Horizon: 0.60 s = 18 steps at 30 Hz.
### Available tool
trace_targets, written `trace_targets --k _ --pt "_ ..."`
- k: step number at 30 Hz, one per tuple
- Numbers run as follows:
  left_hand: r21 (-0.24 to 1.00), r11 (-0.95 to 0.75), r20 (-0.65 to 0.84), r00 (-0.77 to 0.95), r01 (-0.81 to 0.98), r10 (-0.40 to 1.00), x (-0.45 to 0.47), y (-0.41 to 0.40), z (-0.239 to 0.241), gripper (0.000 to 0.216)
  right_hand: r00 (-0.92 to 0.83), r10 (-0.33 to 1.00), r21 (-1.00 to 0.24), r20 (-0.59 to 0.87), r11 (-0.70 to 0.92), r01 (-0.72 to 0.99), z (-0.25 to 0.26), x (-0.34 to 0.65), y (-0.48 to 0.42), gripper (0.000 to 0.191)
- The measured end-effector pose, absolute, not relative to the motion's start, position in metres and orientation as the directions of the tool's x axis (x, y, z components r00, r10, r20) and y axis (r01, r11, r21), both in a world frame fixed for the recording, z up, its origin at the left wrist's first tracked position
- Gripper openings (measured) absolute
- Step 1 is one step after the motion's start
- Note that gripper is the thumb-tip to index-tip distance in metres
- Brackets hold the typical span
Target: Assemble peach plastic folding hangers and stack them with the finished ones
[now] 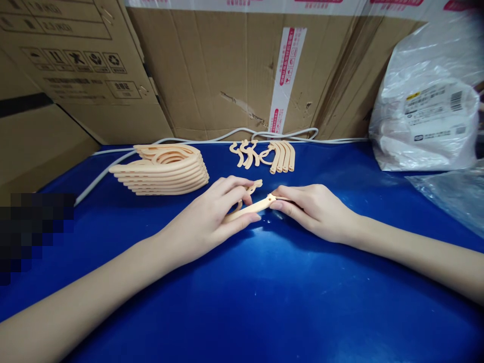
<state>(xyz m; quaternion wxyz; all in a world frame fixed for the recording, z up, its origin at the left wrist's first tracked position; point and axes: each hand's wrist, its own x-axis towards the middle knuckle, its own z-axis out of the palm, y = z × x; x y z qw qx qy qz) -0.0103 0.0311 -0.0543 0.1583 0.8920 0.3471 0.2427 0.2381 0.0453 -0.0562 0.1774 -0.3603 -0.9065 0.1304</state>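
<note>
Over the middle of the blue tabletop, my left hand (pixel 212 214) is closed on a beige plastic hanger arm (pixel 251 206), with its holed end pointing right. A second beige piece (pixel 255 186) with a wavy end sticks out past my left fingers; whether the two are joined is hidden. My right hand (pixel 315 209) pinches a thin beige piece (pixel 286 199) against the holed end of the arm. Behind my hands lie several small hanger hooks (pixel 245 154) and a row of curved hanger arms (pixel 283 156). Farther left is a neat stack of beige hangers (pixel 162 174).
Cardboard boxes (pixel 227 70) wall off the back and left of the blue table (pixel 264 302). A pale cable (pixel 212 140) runs along the back edge. At the right stand a white plastic-wrapped package (pixel 427 116) and a clear plastic bag (pixel 454 194).
</note>
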Motion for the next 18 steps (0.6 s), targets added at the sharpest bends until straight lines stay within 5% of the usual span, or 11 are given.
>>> trace_targets --k 7,18 --pt "0.392 -0.734 0.276 0.69 0.555 0.67 -0.0088 0.0317 -0.0554 0.033 -0.666 0.709 -0.31 0.232 0.703 0.64 -0.0569 0.2381 0.0446 0.048" --pt "0.359 -0.742 0.276 0.695 0.567 0.664 -0.0091 0.0337 -0.059 0.036 -0.679 0.669 -0.025 0.303 0.717 0.696 -0.0577 0.237 0.0419 0.056"
